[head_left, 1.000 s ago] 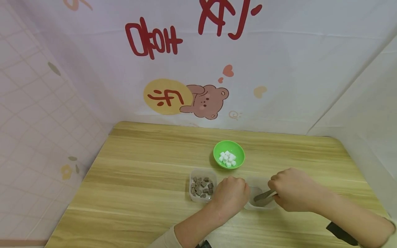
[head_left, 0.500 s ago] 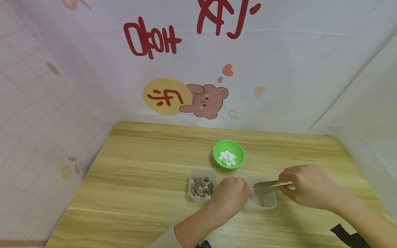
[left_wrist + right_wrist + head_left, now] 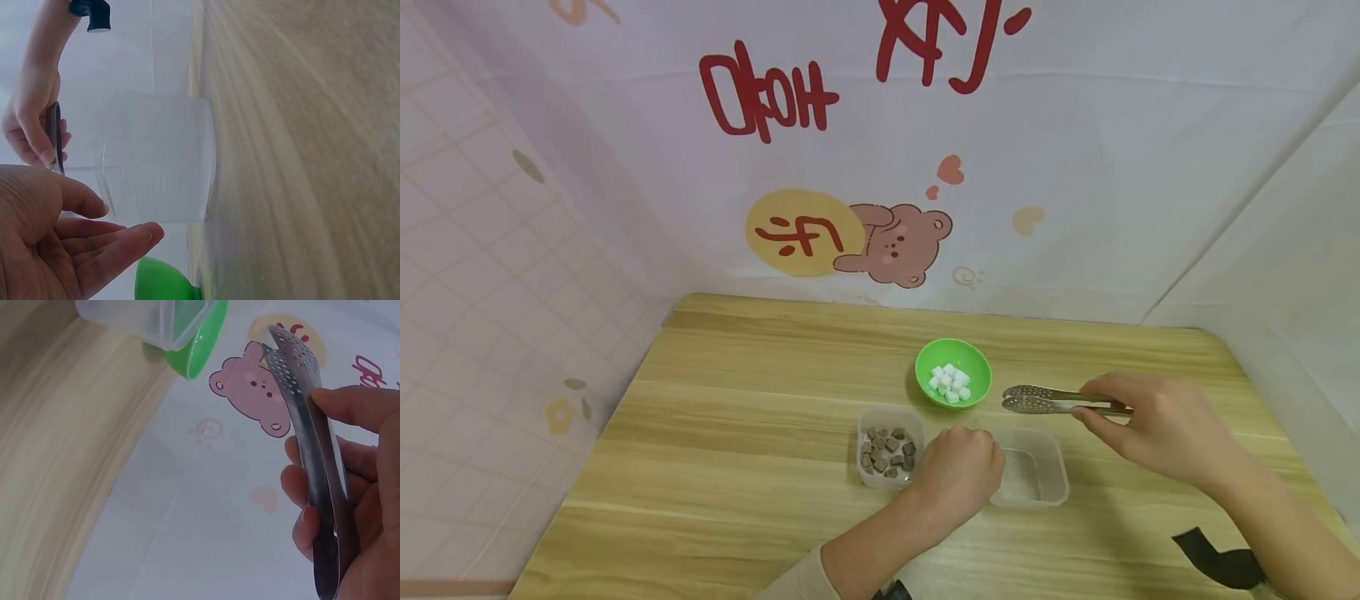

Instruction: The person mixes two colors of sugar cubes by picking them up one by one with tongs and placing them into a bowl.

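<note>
My right hand pinches a pair of perforated metal tongs near their rear end, arms pressed close together. Their tips hover just right of a green bowl holding several white cubes; nothing is between the tips. In the right wrist view the tongs run through my fingers. My left hand rests loosely curled on the table against the left side of an empty clear tub. The left wrist view shows my left hand relaxed beside the tub, holding nothing.
A second clear tub with several brown cubes sits just left of my left hand. The wooden table is fenced by printed fabric walls at the back and both sides. The green bowl's rim shows in the left wrist view.
My right hand lifted the tongs out of the empty tub and carried them back and up, to beside the green bowl. My left hand stayed put.
</note>
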Demonstrator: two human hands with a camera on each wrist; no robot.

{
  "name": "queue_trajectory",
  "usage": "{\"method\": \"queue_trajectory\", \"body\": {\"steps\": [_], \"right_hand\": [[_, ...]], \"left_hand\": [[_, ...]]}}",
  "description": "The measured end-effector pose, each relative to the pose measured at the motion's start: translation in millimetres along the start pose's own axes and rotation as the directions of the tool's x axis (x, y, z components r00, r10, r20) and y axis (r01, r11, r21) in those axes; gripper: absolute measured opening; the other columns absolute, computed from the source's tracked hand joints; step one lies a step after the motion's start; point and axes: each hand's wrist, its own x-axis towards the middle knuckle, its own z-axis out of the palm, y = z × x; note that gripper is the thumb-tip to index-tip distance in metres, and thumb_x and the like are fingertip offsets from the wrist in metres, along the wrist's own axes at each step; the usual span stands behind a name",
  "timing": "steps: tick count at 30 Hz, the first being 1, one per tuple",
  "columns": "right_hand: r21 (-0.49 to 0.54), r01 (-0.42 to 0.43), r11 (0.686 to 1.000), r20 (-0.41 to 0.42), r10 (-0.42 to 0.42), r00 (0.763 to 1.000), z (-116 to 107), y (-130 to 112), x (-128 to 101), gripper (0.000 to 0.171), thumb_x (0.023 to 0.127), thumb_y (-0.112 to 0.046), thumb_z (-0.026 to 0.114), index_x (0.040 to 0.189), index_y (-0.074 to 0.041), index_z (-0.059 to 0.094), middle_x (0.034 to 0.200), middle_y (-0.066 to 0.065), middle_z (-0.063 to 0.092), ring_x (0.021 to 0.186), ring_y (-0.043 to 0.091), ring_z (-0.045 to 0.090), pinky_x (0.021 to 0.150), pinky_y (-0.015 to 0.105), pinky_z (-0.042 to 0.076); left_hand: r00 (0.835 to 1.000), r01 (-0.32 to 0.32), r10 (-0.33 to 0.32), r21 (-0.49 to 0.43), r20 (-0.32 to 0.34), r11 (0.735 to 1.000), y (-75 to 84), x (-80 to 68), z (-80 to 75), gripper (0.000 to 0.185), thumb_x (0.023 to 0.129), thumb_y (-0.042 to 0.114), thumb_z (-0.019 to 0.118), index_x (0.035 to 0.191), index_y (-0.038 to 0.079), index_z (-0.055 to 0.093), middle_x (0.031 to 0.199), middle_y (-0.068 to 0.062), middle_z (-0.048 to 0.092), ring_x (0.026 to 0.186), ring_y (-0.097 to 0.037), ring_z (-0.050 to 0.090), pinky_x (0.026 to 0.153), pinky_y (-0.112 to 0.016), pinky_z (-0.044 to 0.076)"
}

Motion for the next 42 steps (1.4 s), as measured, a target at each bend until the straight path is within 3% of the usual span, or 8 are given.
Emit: {"method": "queue_trajectory", "body": {"steps": [4, 8, 11, 14, 19, 29, 37, 42], "right_hand": [[0.003, -0.045, 0.999, -0.042, 0.045, 0.998, 7.2, 0.1, 6.4, 0.056, 0.102, -0.064, 0.050, 0.088, -0.017, 0.077, 0.075, -0.007, 0.073, 0.052, -0.006, 0.050, 0.044, 0.019, 0.037], [0.029, -0.065, 0.997, -0.080, 0.067, 0.994, 16.8, 1.4, 13.9, 0.041, 0.099, -0.052, 0.063, 0.090, -0.015, 0.078, 0.076, -0.005, 0.074, 0.052, -0.004, 0.054, 0.044, 0.020, 0.039], [0.037, -0.083, 0.996, -0.113, 0.086, 0.990, 25.0, 2.5, 19.1, 0.022, 0.090, -0.036, 0.074, 0.089, -0.014, 0.078, 0.074, -0.005, 0.073, 0.051, -0.005, 0.052, 0.044, 0.019, 0.037], [0.045, -0.121, 0.992, -0.133, 0.126, 0.983, 34.1, 2.8, 22.5, 0.015, 0.080, -0.024, 0.080, 0.089, -0.012, 0.078, 0.073, -0.004, 0.073, 0.052, -0.004, 0.050, 0.044, 0.019, 0.037], [0.061, -0.191, 0.980, -0.132, 0.198, 0.971, 47.8, 4.0, 25.8, 0.020, 0.072, -0.014, 0.086, 0.090, -0.009, 0.079, 0.074, -0.002, 0.072, 0.055, -0.001, 0.047, 0.046, 0.019, 0.036], [0.071, -0.253, 0.965, -0.092, 0.259, 0.961, 63.9, 7.1, 27.3, 0.024, 0.074, -0.014, 0.088, 0.095, -0.006, 0.080, 0.080, 0.004, 0.076, 0.055, 0.010, 0.060, 0.047, 0.022, 0.040], [0.094, -0.257, 0.962, -0.114, 0.267, 0.957, 60.1, 4.5, 28.5, 0.029, 0.073, -0.011, 0.088, 0.098, -0.003, 0.079, 0.083, 0.008, 0.077, 0.056, 0.016, 0.067, 0.049, 0.020, 0.043], [0.103, -0.235, 0.967, -0.134, 0.247, 0.960, 55.6, 2.4, 29.3, 0.032, 0.072, -0.013, 0.087, 0.101, -0.004, 0.078, 0.084, 0.007, 0.077, 0.056, 0.013, 0.064, 0.049, 0.018, 0.040]], "left_hand": [[1.000, 0.002, -0.002, 0.005, -0.003, 1.000, -0.7, 0.1, 0.5, 0.048, 0.094, 0.008, 0.062, 0.052, 0.018, 0.041, 0.049, 0.008, 0.036, 0.043, -0.007, 0.036, 0.037, -0.024, 0.033], [1.000, 0.002, -0.002, 0.000, 0.007, 1.000, -1.5, 0.7, 0.7, 0.049, 0.095, 0.009, 0.063, 0.052, 0.018, 0.042, 0.048, 0.009, 0.037, 0.043, -0.005, 0.035, 0.037, -0.022, 0.031], [1.000, 0.008, -0.008, -0.004, 0.019, 1.000, -1.3, 0.9, 0.2, 0.049, 0.096, 0.009, 0.063, 0.052, 0.018, 0.043, 0.048, 0.009, 0.036, 0.043, -0.004, 0.033, 0.037, -0.020, 0.031], [1.000, 0.014, -0.014, 0.004, 0.017, 1.000, -0.9, 0.8, 0.2, 0.048, 0.096, 0.009, 0.063, 0.053, 0.018, 0.043, 0.048, 0.009, 0.037, 0.043, -0.004, 0.034, 0.038, -0.021, 0.031], [1.000, 0.017, -0.017, 0.010, 0.009, 1.000, -0.5, 0.3, -0.4, 0.047, 0.095, 0.009, 0.063, 0.053, 0.018, 0.043, 0.049, 0.008, 0.039, 0.044, -0.005, 0.037, 0.038, -0.023, 0.034], [1.000, 0.012, -0.012, -0.038, -0.002, 0.999, -6.3, 6.0, -8.5, 0.043, 0.098, 0.012, 0.061, 0.058, 0.019, 0.046, 0.054, 0.007, 0.043, 0.049, -0.011, 0.047, 0.047, -0.025, 0.043], [0.992, -0.044, 0.041, -0.023, -0.116, 0.999, -7.4, 5.6, -19.9, 0.043, 0.094, 0.011, 0.065, 0.059, 0.021, 0.042, 0.053, 0.011, 0.036, 0.045, -0.004, 0.035, 0.041, -0.018, 0.031], [0.966, -0.106, 0.105, 0.008, -0.236, 0.994, -12.8, 3.5, -25.8, 0.035, 0.091, 0.009, 0.068, 0.061, 0.020, 0.052, 0.058, 0.010, 0.044, 0.051, -0.004, 0.039, 0.043, -0.017, 0.031]]}}
